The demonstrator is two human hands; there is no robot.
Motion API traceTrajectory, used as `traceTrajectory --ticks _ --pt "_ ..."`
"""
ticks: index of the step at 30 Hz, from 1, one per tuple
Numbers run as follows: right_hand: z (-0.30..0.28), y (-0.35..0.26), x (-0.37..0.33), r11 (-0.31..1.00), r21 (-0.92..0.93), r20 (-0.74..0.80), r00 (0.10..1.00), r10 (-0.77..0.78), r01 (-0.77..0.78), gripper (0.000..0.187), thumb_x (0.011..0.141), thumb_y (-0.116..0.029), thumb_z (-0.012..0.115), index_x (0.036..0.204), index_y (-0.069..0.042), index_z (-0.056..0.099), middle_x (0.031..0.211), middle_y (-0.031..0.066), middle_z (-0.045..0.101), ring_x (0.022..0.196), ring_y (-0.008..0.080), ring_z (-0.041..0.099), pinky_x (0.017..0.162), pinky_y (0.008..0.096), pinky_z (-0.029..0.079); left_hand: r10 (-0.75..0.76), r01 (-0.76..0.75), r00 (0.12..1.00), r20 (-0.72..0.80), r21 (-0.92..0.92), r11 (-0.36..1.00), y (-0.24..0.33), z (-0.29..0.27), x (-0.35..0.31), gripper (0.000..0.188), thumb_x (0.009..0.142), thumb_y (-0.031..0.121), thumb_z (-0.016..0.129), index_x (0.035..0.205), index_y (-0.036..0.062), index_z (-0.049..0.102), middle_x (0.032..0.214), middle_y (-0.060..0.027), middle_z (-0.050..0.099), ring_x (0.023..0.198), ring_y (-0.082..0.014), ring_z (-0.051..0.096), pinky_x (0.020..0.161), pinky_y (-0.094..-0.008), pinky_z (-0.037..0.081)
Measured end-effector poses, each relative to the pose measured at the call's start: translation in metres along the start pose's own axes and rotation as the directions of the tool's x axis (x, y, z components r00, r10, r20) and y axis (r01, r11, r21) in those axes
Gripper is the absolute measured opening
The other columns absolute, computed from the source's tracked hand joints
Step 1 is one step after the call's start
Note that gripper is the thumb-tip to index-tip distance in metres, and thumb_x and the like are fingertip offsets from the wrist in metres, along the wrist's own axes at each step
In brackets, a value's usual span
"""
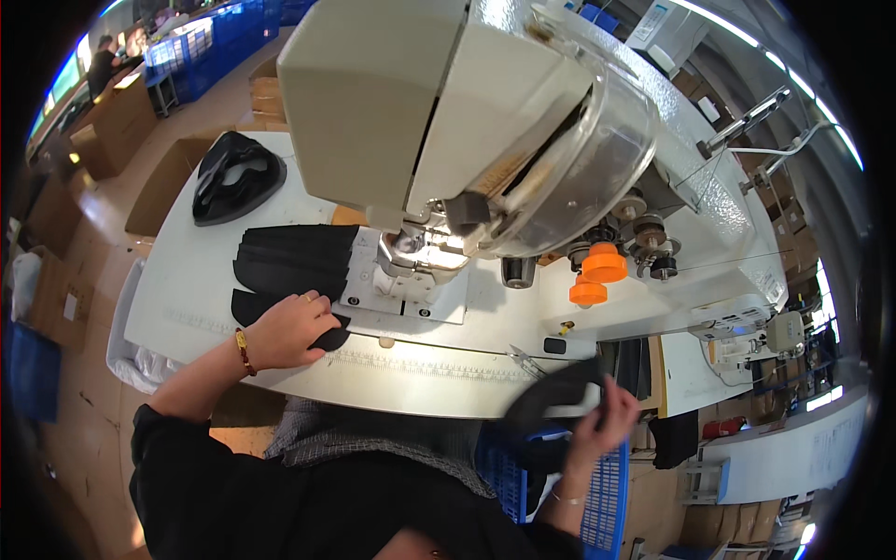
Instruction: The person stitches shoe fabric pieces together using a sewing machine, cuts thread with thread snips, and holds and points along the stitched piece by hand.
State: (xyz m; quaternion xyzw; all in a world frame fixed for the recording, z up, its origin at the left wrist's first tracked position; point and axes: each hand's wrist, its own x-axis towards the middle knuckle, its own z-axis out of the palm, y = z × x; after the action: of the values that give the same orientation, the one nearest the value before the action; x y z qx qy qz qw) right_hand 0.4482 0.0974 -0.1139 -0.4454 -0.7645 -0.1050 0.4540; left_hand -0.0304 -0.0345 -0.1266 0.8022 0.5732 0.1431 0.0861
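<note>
My left hand (291,333) rests on the sewing table, its fingers and thumb closed about the end of a dark fabric piece (250,306). Just beyond it lie several overlapping black fabric pieces (294,257) with rounded ends, beside the sewing machine's metal plate (366,280). My right hand (609,422) is off the table's front edge at the right, gripping a curved black piece (541,397) with an opening in it. Motion blurs this piece and hand somewhat. Below them stands a blue plastic basket (605,495), partly covered by my arm.
The large pale sewing machine (364,103) overhangs the table, with orange knobs (605,263) at its right. A moulded black piece (238,177) sits at the far left corner. Thread snips (527,362) lie near the front edge. Cardboard boxes (117,131) stand on the floor.
</note>
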Motion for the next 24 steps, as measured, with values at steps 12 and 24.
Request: traceTrajectory --ticks 12,24 --pt "0.140 -0.189 0.090 0.587 0.246 -0.237 0.635 -0.735 0.771 0.025 0.082 -0.006 0.075 0.107 -0.005 0.076 0.121 0.0166 0.065 0.111 0.0322 0.063 0.093 0.0473 0.059 0.062 -0.085 0.834 -0.549 -0.016 0.996 0.053 -0.113 0.046 0.051 0.071 -0.007 0.061 0.121 -0.0003 0.065 0.107 -0.0117 0.057 0.093 -0.0308 0.062 0.082 -0.0378 0.053" --pt "0.152 -0.150 0.077 0.532 0.508 -0.098 0.659 -0.745 0.677 0.033 0.073 -0.004 0.064 0.104 0.005 0.073 0.115 0.0197 0.068 0.111 0.0348 0.067 0.093 0.0490 0.058 0.047 -0.025 0.875 -0.481 0.052 0.998 0.062 -0.079 0.084 0.032 0.072 0.018 0.082 0.099 0.0113 0.067 0.109 -0.0044 0.059 0.103 -0.0271 0.059 0.083 -0.0409 0.051"
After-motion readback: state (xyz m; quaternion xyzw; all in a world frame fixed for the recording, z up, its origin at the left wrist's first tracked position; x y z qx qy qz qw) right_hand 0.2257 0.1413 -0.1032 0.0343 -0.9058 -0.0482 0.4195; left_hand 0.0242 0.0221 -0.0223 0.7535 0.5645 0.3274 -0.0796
